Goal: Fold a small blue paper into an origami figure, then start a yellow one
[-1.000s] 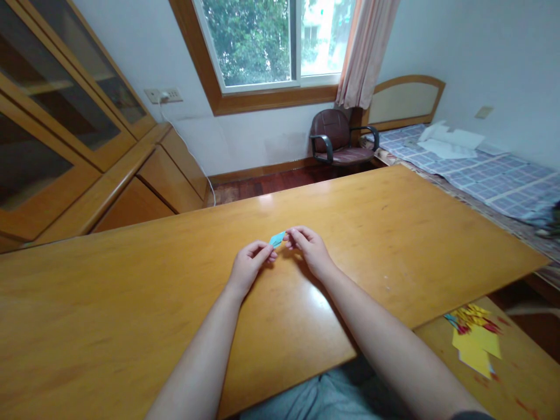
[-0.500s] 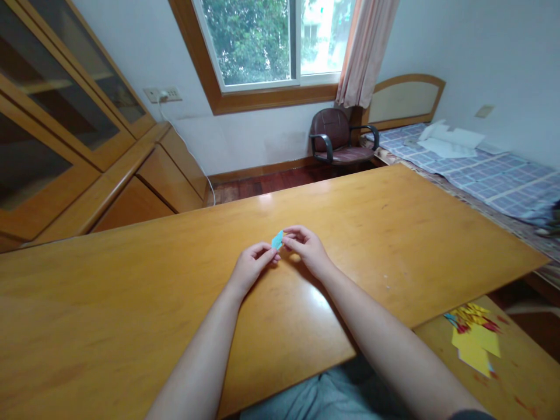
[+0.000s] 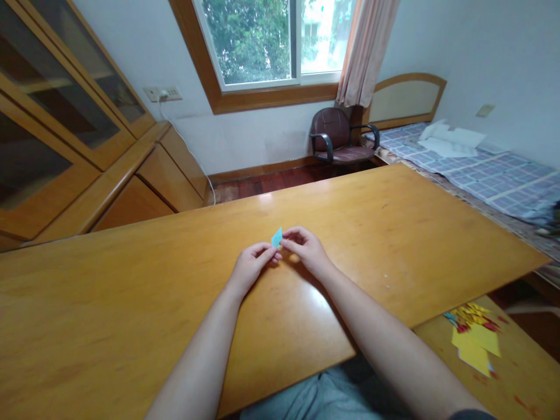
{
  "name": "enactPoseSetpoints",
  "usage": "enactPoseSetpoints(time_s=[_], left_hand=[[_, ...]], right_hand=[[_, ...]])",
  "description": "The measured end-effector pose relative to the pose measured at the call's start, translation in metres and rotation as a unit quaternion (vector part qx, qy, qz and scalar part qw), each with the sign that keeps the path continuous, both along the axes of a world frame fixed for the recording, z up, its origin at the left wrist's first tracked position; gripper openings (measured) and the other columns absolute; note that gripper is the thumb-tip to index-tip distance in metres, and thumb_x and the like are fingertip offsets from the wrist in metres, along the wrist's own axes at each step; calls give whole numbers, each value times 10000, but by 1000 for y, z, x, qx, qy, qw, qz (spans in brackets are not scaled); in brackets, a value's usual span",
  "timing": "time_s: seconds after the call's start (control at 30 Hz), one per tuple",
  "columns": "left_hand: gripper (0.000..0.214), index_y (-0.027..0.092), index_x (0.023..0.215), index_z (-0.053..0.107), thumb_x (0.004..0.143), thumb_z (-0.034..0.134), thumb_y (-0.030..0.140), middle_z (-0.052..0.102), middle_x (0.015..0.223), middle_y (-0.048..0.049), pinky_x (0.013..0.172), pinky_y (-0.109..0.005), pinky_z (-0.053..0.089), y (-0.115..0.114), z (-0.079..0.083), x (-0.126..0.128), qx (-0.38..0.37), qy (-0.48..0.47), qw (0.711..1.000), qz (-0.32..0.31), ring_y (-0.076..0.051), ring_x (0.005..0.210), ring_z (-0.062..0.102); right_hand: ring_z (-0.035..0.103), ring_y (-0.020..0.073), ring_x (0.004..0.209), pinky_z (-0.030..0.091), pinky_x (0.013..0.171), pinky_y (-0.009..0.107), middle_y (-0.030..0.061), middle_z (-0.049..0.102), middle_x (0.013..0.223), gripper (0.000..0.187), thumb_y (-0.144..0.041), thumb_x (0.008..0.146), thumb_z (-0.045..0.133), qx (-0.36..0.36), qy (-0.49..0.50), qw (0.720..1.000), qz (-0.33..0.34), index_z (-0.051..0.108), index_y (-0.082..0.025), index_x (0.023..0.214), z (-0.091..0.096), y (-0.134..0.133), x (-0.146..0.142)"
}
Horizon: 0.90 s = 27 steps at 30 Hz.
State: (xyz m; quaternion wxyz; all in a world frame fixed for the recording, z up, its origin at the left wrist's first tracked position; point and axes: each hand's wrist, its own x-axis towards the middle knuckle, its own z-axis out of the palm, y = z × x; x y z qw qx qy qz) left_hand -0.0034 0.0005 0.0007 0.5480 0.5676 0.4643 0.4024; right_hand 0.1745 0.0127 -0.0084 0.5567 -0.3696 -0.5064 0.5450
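Note:
A small light-blue piece of folded paper (image 3: 276, 238) is held up just over the wooden table (image 3: 131, 291). My left hand (image 3: 257, 260) pinches its lower edge between thumb and fingers. From the other side, my right hand (image 3: 303, 244) has its thumb and forefinger closed at the paper's right edge. The fold lines are too small to make out.
To the lower right, a lower surface (image 3: 525, 361) carries yellow paper sheets (image 3: 475, 350) and a pile of small yellow, red and blue pieces (image 3: 470, 318). Beyond the table stand a chair (image 3: 332, 137), a bed (image 3: 481, 169) and a cabinet (image 3: 126, 192).
The fingers of my right hand have shifted slightly down along the paper's edge, and its upper tip now shows free. My left hand keeps its place.

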Motion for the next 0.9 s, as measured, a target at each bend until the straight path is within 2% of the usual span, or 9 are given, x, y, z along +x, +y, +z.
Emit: enactPoseSetpoints(time_s=[0.23,0.4,0.6,0.9], left_hand=[[328,152,815,718,781,708,478,733,789,-55,717,-259,499,-1,1,2,13,23,1000,0,-166,712,642],[318,156,808,712,777,708,473,729,786,-52,725,-267,505,-1,-1,3,17,27,999,2,-173,716,647],[275,166,848,720,811,677,435,716,799,-38,724,-259,497,1,-5,2,70,42,996,23,-175,749,641],[207,183,873,726,806,666,370,721,810,-32,732,-268,511,1,0,1,117,46,990,67,-178,751,653]], right_hand=[[619,152,748,472,729,282,14,700,852,217,-330,745,761,15,-32,999,-11,697,-202,908,1,0,1],[609,148,727,471,701,280,13,693,857,130,-290,771,745,71,-53,996,-25,716,-216,874,0,-1,3],[638,184,871,505,802,325,38,681,899,97,-308,796,736,124,-29,992,1,722,-219,832,7,-4,3],[624,179,916,515,834,336,47,654,950,100,-330,832,719,157,-21,987,25,741,-233,820,8,-6,4]])
